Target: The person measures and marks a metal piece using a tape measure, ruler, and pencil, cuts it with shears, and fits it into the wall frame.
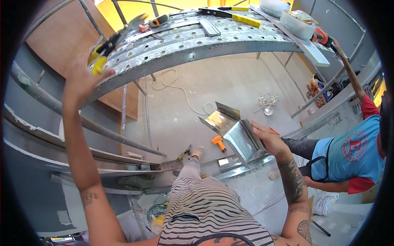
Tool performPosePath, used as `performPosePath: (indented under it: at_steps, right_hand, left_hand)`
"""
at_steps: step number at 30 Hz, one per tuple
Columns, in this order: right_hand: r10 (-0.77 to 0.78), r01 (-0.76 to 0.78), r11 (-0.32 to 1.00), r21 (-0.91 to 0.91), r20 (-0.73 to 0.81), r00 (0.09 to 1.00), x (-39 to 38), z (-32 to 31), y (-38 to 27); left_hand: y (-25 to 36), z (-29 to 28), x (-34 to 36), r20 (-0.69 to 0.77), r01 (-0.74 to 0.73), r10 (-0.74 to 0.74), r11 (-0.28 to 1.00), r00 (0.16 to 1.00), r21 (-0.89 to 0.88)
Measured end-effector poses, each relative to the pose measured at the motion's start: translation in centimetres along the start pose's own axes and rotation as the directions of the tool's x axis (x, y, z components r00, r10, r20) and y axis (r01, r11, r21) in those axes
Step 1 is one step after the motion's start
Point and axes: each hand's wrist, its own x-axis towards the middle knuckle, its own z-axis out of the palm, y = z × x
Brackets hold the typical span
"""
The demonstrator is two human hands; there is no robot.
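Observation:
My left hand (80,80) is raised at the left end of a perforated metal scaffold platform (164,51). It is closed around tin snips (107,49) with yellow and black handles, blurred slightly, their jaws pointing over the platform. In my right hand (269,139), a bent piece of galvanised metal channel (240,139) is pinched by its right edge, with its flanges folded outward, above the floor. A thin red stick (274,131) shows beside that hand; whether I hold it, I cannot tell.
On the platform lie a tape measure (159,20), a short metal channel offcut (209,27), a yellow-handled long tool (232,15) and a plastic tub (298,24). A co-worker (349,147) at right reaches toward a red drill (323,37). An orange drill (218,143) and cable (186,96) lie below.

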Motion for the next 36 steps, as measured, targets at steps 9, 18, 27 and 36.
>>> performPosePath:
  at_steps: [9, 18, 27, 36]
  right_hand:
    - [-0.101, 0.100, 0.990, -0.099, -0.003, 0.995, 0.4, 2.2, -1.0]
    - [-0.098, 0.104, 0.980, -0.169, 0.047, 0.994, 0.0, 3.0, -1.2]
    - [0.019, -0.029, 0.913, -0.408, -0.028, 0.999, -0.4, 4.5, -1.3]
    - [-0.083, 0.060, 0.929, -0.366, -0.046, 0.995, -0.1, 4.7, -1.4]
  left_hand:
    - [-4.9, 3.7, 5.2, 0.263, -0.145, 0.090, 0.970, 0.960, 0.195]
    - [12.9, 10.2, -9.6, 0.106, -0.590, 0.781, 0.545, 0.615, -0.596]
    - [13.0, 13.0, -10.2, -0.177, -0.608, 0.671, 0.486, 0.720, -0.628]
    - [13.0, 15.0, -10.4, -0.149, -0.450, 0.639, 0.338, 0.754, -0.827]
